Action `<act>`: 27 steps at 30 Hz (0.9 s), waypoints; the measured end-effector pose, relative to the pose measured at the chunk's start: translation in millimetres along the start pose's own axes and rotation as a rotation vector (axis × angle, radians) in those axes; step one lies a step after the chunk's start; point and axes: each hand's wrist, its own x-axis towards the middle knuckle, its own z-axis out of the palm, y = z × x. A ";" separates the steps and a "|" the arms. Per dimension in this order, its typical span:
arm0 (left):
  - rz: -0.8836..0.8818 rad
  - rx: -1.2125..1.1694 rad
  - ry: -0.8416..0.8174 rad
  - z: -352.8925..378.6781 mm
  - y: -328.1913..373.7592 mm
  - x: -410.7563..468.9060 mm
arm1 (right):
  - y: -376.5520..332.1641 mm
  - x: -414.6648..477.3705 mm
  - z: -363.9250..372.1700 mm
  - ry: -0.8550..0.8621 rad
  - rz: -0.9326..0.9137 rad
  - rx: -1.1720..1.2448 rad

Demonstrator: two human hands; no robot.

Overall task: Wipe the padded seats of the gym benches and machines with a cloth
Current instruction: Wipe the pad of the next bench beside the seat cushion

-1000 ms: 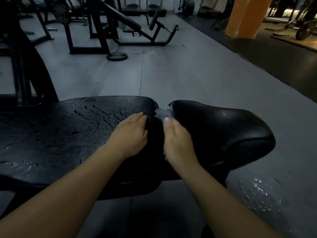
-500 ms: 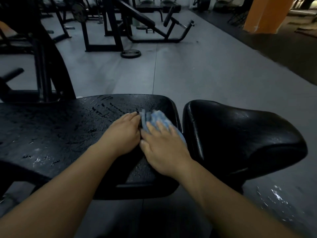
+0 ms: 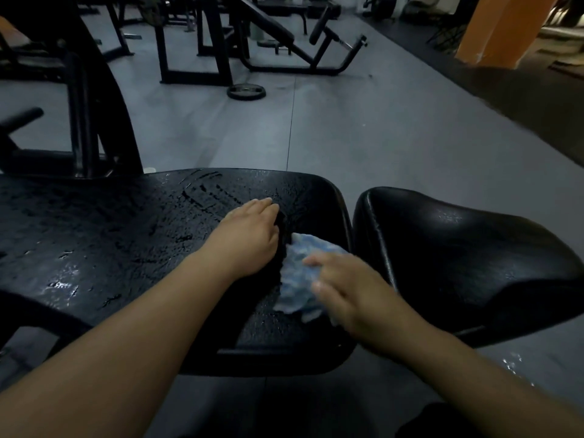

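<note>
A long black bench pad (image 3: 126,248), wet and streaked, lies across the left and centre. A separate black seat pad (image 3: 458,254) sits to its right across a narrow gap. A crumpled light blue cloth (image 3: 300,273) lies on the right end of the long pad. My right hand (image 3: 350,292), blurred by motion, presses flat on the cloth with spread fingers. My left hand (image 3: 249,238) rests palm down on the long pad just left of the cloth. A dark shape by its fingertips is too dim to identify.
A black machine frame (image 3: 91,115) stands behind the pad at the left. A weight plate (image 3: 246,91) lies on the grey floor near an incline bench (image 3: 271,23). An orange pillar (image 3: 502,26) is at the far right. A wet patch (image 3: 512,361) glistens under the seat pad.
My right hand brought the cloth from the gap between the pads onto the long pad's right end, then drew it toward me. My left hand stayed on the pad.
</note>
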 end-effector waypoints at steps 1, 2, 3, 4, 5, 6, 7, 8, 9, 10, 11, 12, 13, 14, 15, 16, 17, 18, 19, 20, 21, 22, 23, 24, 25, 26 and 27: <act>0.002 0.005 0.009 0.4 -0.5 1.2 | 8.7 16.5 -4.0 0.055 0.084 0.005; 0.002 0.004 0.014 0.9 -0.2 2.0 | 13.3 36.9 -5.2 0.052 0.169 -0.049; 0.001 0.002 0.016 1.8 0.3 2.6 | 11.1 53.9 -2.2 0.032 0.202 -0.151; 0.000 -0.002 0.019 2.3 1.1 2.5 | 5.9 65.0 7.4 0.032 0.195 -0.257; -0.003 -0.010 0.021 2.7 1.5 2.4 | -1.8 66.7 16.0 0.035 0.159 -0.337; -0.005 -0.020 0.023 2.2 1.4 2.1 | -15.3 57.3 20.0 0.015 0.088 -0.356; -0.004 -0.029 0.024 1.2 0.2 2.1 | -26.6 40.5 22.5 -0.035 0.011 -0.333; -0.008 -0.039 0.025 0.1 -1.9 2.1 | -32.6 18.8 20.1 -0.111 -0.071 -0.267; -0.013 -0.047 0.026 -0.7 -4.3 2.2 | -32.4 1.1 14.6 -0.179 -0.126 -0.197; -0.018 -0.050 0.027 -0.7 -6.3 2.6 | -25.0 -5.3 9.5 -0.200 -0.142 -0.125; -0.018 -0.048 0.029 -0.4 -7.5 3.5 | -14.9 -0.9 2.5 -0.179 -0.148 -0.021; -0.019 -0.041 0.030 -0.3 -7.1 4.2 | -6.9 13.0 -4.6 -0.167 -0.104 0.104; -0.019 -0.034 0.029 -0.3 -6.6 5.6 | 0.4 32.1 -9.5 -0.139 -0.060 0.201; -0.019 -0.032 0.027 -0.9 -5.9 6.4 | 3.6 51.1 -12.9 -0.131 -0.009 0.251; -0.018 -0.036 0.020 -1.1 -5.1 6.4 | 2.3 67.0 -13.5 -0.145 0.043 0.263; -0.015 -0.039 0.013 -2.0 -5.1 5.9 | -1.3 78.1 -13.8 -0.168 0.081 0.263; -0.010 -0.040 0.010 -3.0 -5.5 5.2 | -5.3 81.5 -15.7 -0.180 0.098 0.282; -0.005 -0.041 0.012 -3.9 -5.4 5.0 | -8.8 78.5 -21.8 -0.181 0.120 0.338; -0.003 -0.042 0.016 -4.4 -6.5 4.7 | -12.7 72.6 -27.4 -0.169 0.157 0.419; -0.005 -0.044 0.019 -5.0 -7.3 4.9 | -14.5 65.4 -32.7 -0.114 0.183 0.483; -0.010 -0.046 0.021 -4.8 -8.0 5.4 | -13.8 60.4 -36.0 -0.006 0.210 0.484; -0.018 -0.047 0.023 -4.3 -7.8 5.9 | -11.9 60.4 -35.2 0.109 0.270 0.373; -0.026 -0.049 0.021 -4.2 -6.1 6.4 | -13.8 62.9 -31.4 0.157 0.355 0.172; -0.035 -0.051 0.017 -4.7 -3.1 6.4 | -18.3 69.6 -22.9 0.149 0.442 -0.051; -0.043 -0.054 0.014 -5.3 -1.0 6.8 | -25.5 75.6 -9.3 0.116 0.518 -0.225; -0.048 -0.061 0.012 -5.7 -0.1 7.5 | -34.8 79.3 7.5 0.091 0.557 -0.307; -0.050 -0.071 0.010 -5.7 -1.0 8.6 | -45.8 78.1 22.2 0.084 0.538 -0.351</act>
